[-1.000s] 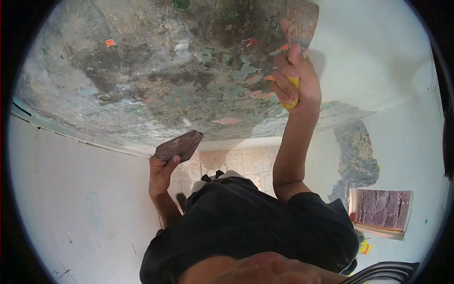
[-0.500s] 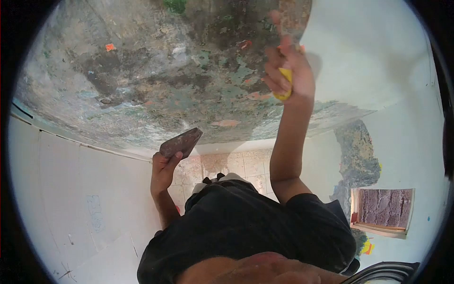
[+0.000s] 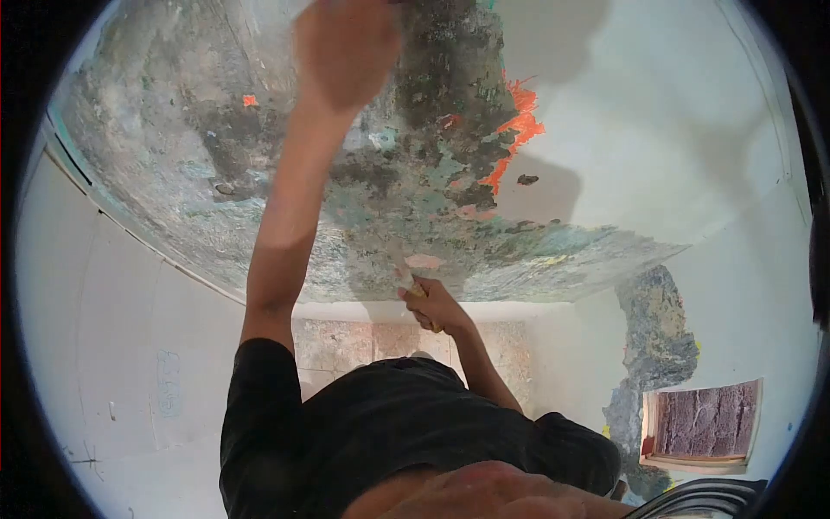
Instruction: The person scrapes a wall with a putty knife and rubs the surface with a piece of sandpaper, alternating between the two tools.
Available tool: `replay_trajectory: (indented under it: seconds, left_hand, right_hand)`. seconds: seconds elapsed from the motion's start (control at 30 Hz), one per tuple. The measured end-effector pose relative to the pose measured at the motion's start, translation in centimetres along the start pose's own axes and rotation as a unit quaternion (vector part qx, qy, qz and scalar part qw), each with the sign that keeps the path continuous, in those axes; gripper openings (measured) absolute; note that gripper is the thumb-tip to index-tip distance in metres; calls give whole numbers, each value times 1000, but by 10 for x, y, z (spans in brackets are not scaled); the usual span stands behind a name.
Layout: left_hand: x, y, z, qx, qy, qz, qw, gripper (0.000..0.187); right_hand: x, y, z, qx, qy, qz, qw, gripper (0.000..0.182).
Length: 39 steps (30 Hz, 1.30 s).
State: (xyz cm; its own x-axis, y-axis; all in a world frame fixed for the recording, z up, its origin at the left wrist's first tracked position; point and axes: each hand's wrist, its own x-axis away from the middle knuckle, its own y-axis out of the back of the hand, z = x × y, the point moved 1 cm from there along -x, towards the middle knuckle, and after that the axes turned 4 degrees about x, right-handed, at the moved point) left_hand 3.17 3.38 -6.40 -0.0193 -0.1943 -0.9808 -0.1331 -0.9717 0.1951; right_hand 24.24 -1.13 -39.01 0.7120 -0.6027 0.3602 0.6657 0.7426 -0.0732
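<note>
Blurred by motion, my left hand reaches up in front of the bare, patchy wall at the top edge. Its fingers are cut off or smeared, so what it holds is hidden. Lower down, near the wall's bottom edge, my right hand is closed around the yellow handle of a scraper. The scraper's pale blade points up, close to a pinkish patch. Right of the stripped area, a jagged orange patch borders the white paint.
A tiled floor shows beyond my dark shirt. White wall stands at the left. At the right are a stripped grey strip and a small framed opening. Black cables lie at the lower right.
My left hand has risen from low to the top edge, and the flat brown block it held no longer shows. My right hand, with the scraper, has dropped from high on the wall.
</note>
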Motion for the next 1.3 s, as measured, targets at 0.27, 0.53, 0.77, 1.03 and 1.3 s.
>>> replay_trajectory:
  seconds: [0.27,0.53,0.77,1.03,1.3]
  left_hand:
    - [71,-63,-65,-40,-209,142,967,57]
    - [7,-8,-45,-92,-149,5,985,49]
    - [-80,-1,17,-88,-81,-35,992,68]
    - [-2,-51,-23,-109,-158,-23,981,50]
    - [41,-85,-88,-82,-201,39,975,52]
  right_hand:
    - [17,3,-10,-26,25,-6,999,67]
    - [31,28,-8,-30,98,-66,993,67]
    - [29,19,-7,-60,133,-58,988,62]
    - [23,16,-11,-61,131,-95,985,61]
    - [27,27,-12,-98,159,-131,974,62]
